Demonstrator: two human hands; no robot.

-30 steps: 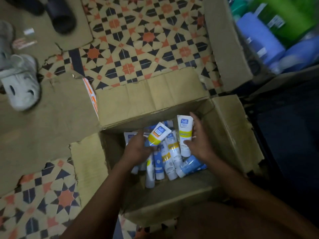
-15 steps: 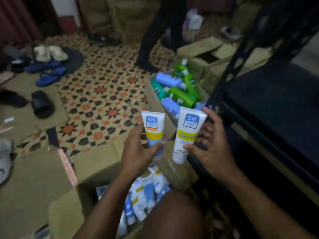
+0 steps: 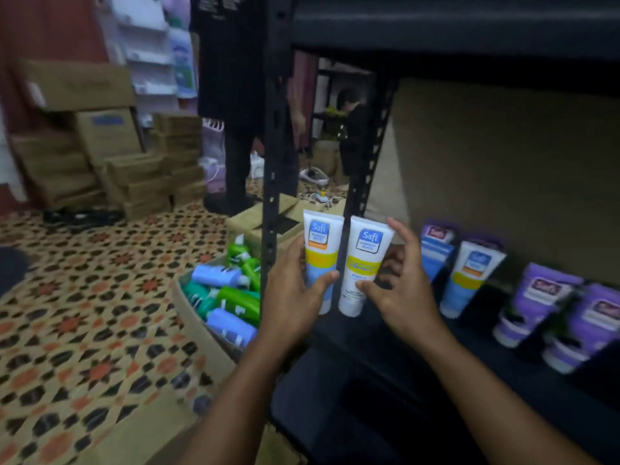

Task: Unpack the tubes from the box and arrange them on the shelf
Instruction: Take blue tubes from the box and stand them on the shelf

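Hands are raised at the shelf's left end. The left hand [image 3: 295, 293] grips a yellow-banded tube [image 3: 321, 260] upright, cap down. The right hand [image 3: 404, 297] pinches a second tube [image 3: 364, 263] just beside it, above the dark shelf [image 3: 369, 380]. A box of bottles [image 3: 198, 325] sits left of the shelf post [image 3: 271, 162]. A matching tube [image 3: 469, 275] and purple tubes [image 3: 536, 298] stand to the right.

Dim room. Patterned tile floor [image 3: 84, 297], orange and black stars. Stacked cardboard boxes [image 3: 110, 162] against red wall [image 3: 50, 28]. Person [image 3: 235, 95] in dark clothes standing beyond black shelf upright [image 3: 271, 162].
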